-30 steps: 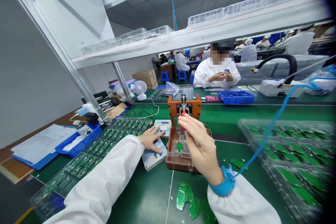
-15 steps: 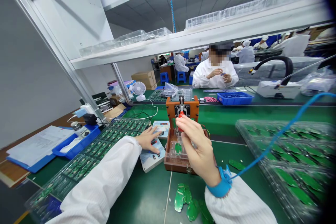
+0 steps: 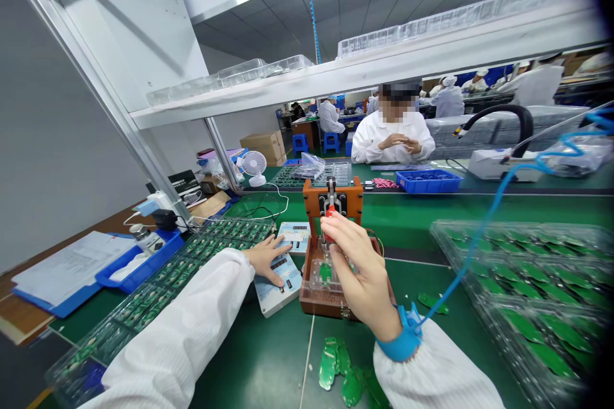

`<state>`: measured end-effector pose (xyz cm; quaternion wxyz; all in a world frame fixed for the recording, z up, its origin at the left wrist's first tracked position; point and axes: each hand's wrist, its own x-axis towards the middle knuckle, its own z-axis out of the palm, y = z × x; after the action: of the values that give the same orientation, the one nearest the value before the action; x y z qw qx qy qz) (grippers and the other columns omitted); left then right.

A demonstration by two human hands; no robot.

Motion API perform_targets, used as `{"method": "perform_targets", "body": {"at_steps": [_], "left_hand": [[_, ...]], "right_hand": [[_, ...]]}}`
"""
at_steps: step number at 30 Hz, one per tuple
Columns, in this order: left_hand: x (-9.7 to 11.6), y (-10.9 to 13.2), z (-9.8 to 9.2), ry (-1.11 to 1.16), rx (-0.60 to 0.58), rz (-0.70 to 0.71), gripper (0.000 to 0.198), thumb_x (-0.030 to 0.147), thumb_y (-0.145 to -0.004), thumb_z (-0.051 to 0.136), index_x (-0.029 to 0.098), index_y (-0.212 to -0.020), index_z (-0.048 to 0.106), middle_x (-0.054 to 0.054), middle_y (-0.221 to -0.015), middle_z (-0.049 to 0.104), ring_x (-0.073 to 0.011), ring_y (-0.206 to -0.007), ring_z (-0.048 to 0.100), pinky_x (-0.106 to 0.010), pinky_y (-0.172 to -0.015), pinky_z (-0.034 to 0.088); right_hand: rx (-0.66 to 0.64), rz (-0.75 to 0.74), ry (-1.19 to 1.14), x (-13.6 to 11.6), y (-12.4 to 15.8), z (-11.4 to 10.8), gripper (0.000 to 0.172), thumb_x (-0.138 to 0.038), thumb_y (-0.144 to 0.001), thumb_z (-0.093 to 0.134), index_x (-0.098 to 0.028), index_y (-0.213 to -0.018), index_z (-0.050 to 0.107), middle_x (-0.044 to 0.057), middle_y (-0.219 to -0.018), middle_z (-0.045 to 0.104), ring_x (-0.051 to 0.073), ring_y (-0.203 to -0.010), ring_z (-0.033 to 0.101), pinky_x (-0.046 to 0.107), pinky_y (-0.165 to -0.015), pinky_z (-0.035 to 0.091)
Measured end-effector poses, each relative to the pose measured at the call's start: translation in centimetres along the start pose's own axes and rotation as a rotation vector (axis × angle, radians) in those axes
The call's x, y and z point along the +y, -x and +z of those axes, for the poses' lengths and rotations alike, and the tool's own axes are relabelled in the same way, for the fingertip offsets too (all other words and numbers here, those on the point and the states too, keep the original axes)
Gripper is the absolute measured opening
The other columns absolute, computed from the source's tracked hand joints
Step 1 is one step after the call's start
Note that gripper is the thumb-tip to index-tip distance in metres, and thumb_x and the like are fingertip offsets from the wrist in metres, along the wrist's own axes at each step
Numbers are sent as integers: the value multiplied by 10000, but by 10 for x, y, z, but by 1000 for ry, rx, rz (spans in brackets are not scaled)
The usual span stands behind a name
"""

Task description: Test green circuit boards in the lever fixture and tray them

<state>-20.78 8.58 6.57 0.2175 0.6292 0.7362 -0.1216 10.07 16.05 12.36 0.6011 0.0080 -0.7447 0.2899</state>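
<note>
My left hand [image 3: 267, 259] rests with spread fingers on two white-and-blue boxes with small displays, the nearer box [image 3: 278, 294] and the farther one [image 3: 294, 236]. My right hand [image 3: 359, 268], in a blue wrist strap [image 3: 403, 335], is raised with fingers extended against the red handle [image 3: 330, 211] of a clamp on an orange-brown fixture [image 3: 333, 193]. Its palm shows no held object. Inside the fixture lies a small green board [image 3: 325, 272], partly framed by clear plastic. Loose green boards [image 3: 334, 361] lie in front of the fixture.
Trays of green boards stand at left [image 3: 177, 268] and right [image 3: 532, 275]. A blue cord [image 3: 480, 236] rises from my right wrist. Blue bins, a fan [image 3: 254, 166] and an overhead shelf [image 3: 288, 80] surround the bench. A person [image 3: 393, 134] sits opposite.
My left hand has shifted slightly left on the boxes. My right hand stays at the handle. The blue cord has swung, and the person opposite has moved their hands.
</note>
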Motion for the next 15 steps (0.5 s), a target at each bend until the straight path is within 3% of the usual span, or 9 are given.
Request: {"method": "perform_targets", "body": {"at_steps": [10,15], "left_hand": [[1,-3,2,7,8,3,1400,894,-521,753,264,-1640,194,-149,-1702,-53,-516,-1519,-95,-700,-1207,57],[21,5,-14,-46,-31,-54,1349,752,-557,835,242,-1636,206,-148,-1702,-52,-490,-1535,-70,-663,-1224,84]], "right_hand": [[-8,4,10,0,1,0,569,-39,-1010,476,-377,-1462,542,-2,-1432,606,247,-1383,519,486,-1144,491],[6,-22,4,-1,0,0,573,-16,-1003,488,-365,-1455,547,-3,-1422,612,220,-1376,524,430,-1141,490]]}}
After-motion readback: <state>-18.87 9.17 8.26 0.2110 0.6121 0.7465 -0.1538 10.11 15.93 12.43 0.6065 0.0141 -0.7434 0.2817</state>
